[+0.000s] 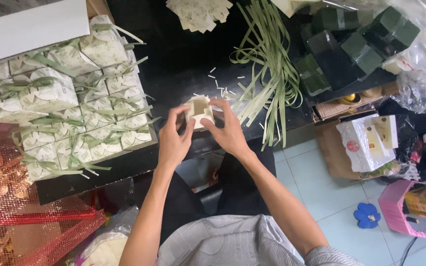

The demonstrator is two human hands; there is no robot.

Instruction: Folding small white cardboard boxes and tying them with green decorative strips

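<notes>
Far left: red mesh bag at the near edge, contents not clear. Next to it a packed block of finished cream boxes, each tied with green ribbon, sitting on the black table.

Centre: left hand and right hand are close together, both clamped on one small cream box, top open, held just above the table's near edge. Left fingers grip its left wall, right fingers its right wall and far rim.

Behind it: white paper scraps, and a stack of flat box blanks at the far edge.

Right of the hands: loose green ribbon strips fanned out. Then dark green boxes far right. On the floor, a pink box and a blue flower-shaped thing.
</notes>
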